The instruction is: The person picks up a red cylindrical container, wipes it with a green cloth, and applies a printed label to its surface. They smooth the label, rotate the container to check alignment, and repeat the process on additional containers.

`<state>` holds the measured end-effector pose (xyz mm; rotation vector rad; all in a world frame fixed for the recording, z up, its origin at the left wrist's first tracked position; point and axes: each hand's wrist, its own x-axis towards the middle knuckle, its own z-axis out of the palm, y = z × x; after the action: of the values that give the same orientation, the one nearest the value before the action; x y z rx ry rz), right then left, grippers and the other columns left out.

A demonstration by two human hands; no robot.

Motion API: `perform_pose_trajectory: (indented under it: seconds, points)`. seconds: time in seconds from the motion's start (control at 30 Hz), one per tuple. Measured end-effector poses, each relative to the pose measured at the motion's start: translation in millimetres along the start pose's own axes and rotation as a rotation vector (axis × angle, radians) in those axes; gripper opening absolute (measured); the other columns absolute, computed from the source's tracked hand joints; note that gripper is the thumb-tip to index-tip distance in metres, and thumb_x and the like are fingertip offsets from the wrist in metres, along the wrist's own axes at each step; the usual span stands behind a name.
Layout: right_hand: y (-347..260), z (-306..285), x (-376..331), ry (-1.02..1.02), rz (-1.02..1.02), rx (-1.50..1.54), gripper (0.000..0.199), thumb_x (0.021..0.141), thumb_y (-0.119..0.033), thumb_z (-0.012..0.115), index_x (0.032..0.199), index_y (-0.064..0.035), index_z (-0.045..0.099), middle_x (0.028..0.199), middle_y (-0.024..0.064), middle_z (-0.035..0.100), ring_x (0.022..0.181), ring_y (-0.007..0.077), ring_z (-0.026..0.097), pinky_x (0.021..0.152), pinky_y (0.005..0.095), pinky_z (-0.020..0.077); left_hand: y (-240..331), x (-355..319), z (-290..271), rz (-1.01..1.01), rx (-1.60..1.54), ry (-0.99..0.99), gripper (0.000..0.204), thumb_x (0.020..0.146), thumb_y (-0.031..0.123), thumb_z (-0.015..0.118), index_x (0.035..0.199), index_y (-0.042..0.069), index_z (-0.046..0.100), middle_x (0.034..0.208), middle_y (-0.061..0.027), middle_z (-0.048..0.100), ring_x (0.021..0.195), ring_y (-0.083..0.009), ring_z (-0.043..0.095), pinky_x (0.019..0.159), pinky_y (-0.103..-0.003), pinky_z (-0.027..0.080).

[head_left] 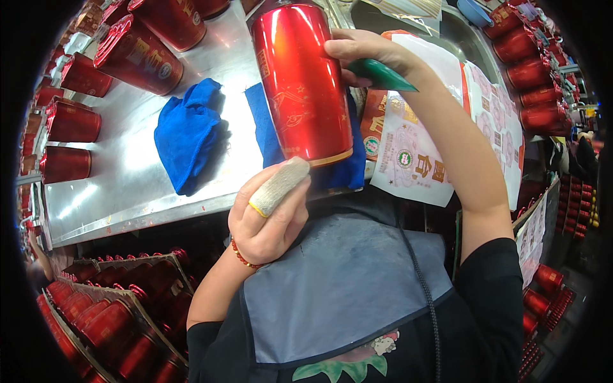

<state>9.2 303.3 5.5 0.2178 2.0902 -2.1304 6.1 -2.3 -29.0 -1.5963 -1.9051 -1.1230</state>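
A glossy red bottle [303, 83] with faint gold designs and a gold band at its lower edge is tilted above a blue cloth [258, 118]. My right hand [373, 54] grips its right side near the top and also keeps a green, pointed, flat scraper [382, 75] tucked in the palm. At the bottle's lower end, my left hand [274, 210] supports it with bent fingers. A pale knitted finger sleeve [281, 187] with a yellow edge covers one of those fingers. The left fingertips under the base are partly hidden.
A crumpled blue cloth [186, 137] lies on the metal table [128, 185]. Several red bottles [140, 57] stand along its left and far side. Printed transfer sheets [415, 153] overlap beside a metal sink [456, 29]. Crates of red bottles [115, 319] sit below on the left.
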Motion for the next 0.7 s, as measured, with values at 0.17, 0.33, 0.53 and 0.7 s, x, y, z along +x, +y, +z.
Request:
perform_pose_trajectory:
  seconds: [0.17,0.33,0.53,0.7]
  points:
    - [-26.0,13.9,-1.0,0.08,0.014,-0.184,0.078,0.075,-0.058,0.085,0.121,0.0022,0.064,0.085,0.0076,0.07,0.067,0.0095,0.066,0.058,0.0182,0.0498,-3.3,3.7,-1.9,0.064,0.008,-0.018,0.039,0.066,-0.007,0.078,0.104,0.001,0.079,0.117,-0.0126,0.072,0.109,-0.029,0.069,0.088,-0.034,0.061]
    - [-38.2,30.0,6.0,0.242,-0.001,-0.684,0.092,0.075,-0.068,0.081,0.131,0.0032,0.06,0.106,0.0151,0.072,0.08,0.0139,0.069,0.073,0.0235,0.0556,0.4,15.3,5.5,0.164,0.022,-0.011,0.035,0.064,-0.006,0.08,0.098,0.001,0.08,0.114,-0.0116,0.073,0.108,-0.0288,0.069,0.083,-0.034,0.062]
    - [3.1,-7.8,8.4,-0.058,0.031,-0.005,0.073,0.074,-0.058,0.089,0.116,-0.0036,0.064,0.079,0.0,0.066,0.06,0.002,0.06,0.047,0.014,0.0413,1.4,12.2,-0.6,0.104,0.037,-0.038,0.035,0.066,-0.008,0.076,0.1,-0.001,0.08,0.113,-0.0117,0.074,0.107,-0.0285,0.069,0.087,-0.032,0.061]
    - [-9.7,12.9,12.1,0.058,-0.01,-0.189,0.077,0.07,-0.069,0.084,0.109,-0.0041,0.07,0.082,0.0071,0.071,0.067,0.0119,0.067,0.057,0.0229,0.052,2.4,13.4,-1.3,0.108,0.044,-0.031,0.035,0.067,-0.006,0.076,0.101,-0.001,0.08,0.112,-0.0108,0.074,0.106,-0.028,0.07,0.087,-0.032,0.06]
